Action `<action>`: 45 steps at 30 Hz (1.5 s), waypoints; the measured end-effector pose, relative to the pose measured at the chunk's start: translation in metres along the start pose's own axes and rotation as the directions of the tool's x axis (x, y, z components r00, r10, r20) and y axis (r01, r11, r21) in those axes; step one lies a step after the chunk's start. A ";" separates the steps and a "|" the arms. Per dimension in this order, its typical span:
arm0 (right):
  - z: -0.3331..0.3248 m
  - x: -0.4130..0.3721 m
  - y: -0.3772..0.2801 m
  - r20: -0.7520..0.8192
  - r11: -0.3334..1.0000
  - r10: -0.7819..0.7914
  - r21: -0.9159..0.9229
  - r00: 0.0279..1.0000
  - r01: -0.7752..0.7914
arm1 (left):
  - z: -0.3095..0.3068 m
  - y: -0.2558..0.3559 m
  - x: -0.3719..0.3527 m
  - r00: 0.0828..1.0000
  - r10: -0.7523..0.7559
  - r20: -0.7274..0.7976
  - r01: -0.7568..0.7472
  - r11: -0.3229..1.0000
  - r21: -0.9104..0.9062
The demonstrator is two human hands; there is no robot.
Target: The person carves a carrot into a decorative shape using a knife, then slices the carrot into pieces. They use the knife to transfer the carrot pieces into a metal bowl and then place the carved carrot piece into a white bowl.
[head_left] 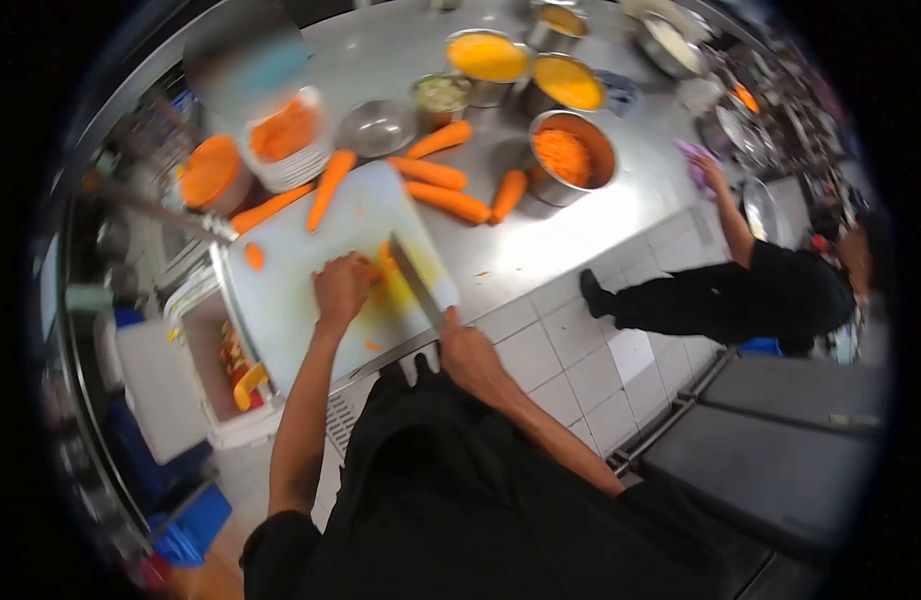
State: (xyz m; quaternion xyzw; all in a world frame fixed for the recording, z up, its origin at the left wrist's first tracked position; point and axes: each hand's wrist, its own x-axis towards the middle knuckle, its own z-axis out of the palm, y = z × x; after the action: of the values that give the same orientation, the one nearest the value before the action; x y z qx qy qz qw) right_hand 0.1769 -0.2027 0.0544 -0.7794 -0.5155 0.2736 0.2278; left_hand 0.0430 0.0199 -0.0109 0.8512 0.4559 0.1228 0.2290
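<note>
Left hand (342, 290): fingers curled down over carrot pieces (381, 272) on the cutting board (280, 285), though I cannot tell how firmly they grip. Knife (416, 280): blade on the board, just right of those pieces, its handle in the right hand (470, 352), whose fingers I see closed around it. Whole carrots (435, 172): several, around the board's far edge; farther right, a metal pot (572, 157) of chopped carrot.

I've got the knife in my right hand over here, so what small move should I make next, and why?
I'd probably tuck the fingertips of your left hand back slightly before the next cut. They look close to the blade of the knife in your right hand, with orange pieces between them on the cutting board.
</note>
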 end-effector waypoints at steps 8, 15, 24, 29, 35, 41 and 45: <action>-0.018 -0.001 -0.015 0.107 0.997 0.072 -0.026 0.992 -0.069 | -0.011 -0.014 -0.022 0.933 0.325 -0.157 -0.335 0.941 -0.040; -0.021 0.004 -0.014 0.179 0.996 -0.013 -0.087 0.984 0.028 | -0.012 -0.018 -0.025 0.921 0.343 -0.186 -0.368 0.922 -0.122; -0.029 0.017 -0.011 0.222 0.973 -0.099 -0.184 0.970 0.141 | -0.006 -0.021 -0.026 0.883 0.419 -0.211 -0.432 0.902 -0.017; -0.032 0.022 0.003 0.214 0.967 -0.163 -0.161 0.963 0.199 | 0.001 -0.022 -0.030 0.868 0.418 -0.268 -0.421 0.906 0.047; -0.037 0.028 0.005 0.257 0.966 -0.174 -0.143 0.951 0.215 | 0.001 -0.021 -0.031 0.856 0.424 -0.296 -0.427 0.903 0.058; -0.014 0.038 0.017 0.279 0.968 -0.185 -0.114 0.942 0.224 | -0.003 -0.017 -0.033 0.869 0.417 -0.266 -0.424 0.905 0.031; -0.021 0.049 0.020 0.272 0.965 -0.243 -0.033 0.931 0.262 | -0.007 -0.018 -0.035 0.868 0.422 -0.262 -0.419 0.905 0.067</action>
State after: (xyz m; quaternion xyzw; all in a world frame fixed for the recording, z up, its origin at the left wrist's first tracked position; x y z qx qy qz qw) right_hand 0.2201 -0.1661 0.0480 -0.6704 -0.6463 0.3259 0.1630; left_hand 0.0073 0.0017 -0.0138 0.9061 0.2873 0.2825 0.1289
